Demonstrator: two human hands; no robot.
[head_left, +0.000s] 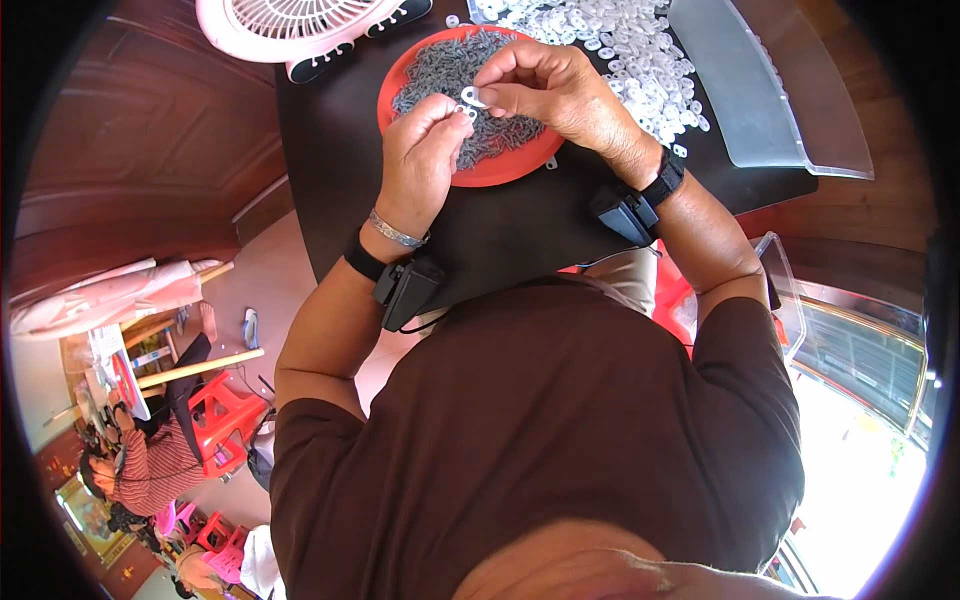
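Note:
Both my hands meet over a round red tray (545, 160) heaped with small grey screw-like pieces (440, 72). My left hand (424, 145) pinches a small white plastic piece (467, 112) between thumb and fingertips. In my right hand (560, 95), thumb and forefinger grip another flat white plastic piece (474, 96) with a hole in it. The two pieces are close together; whether they touch I cannot tell. To the right of the tray spreads a pile of similar white, holed pieces (640, 70).
Beyond the tray at the left stands a pink fan (290, 45). A translucent plastic bin (730, 90) lies on the dark table (500, 235) at the right. Red stools (222, 420) and a person in a striped top (160, 470) are off to the lower left.

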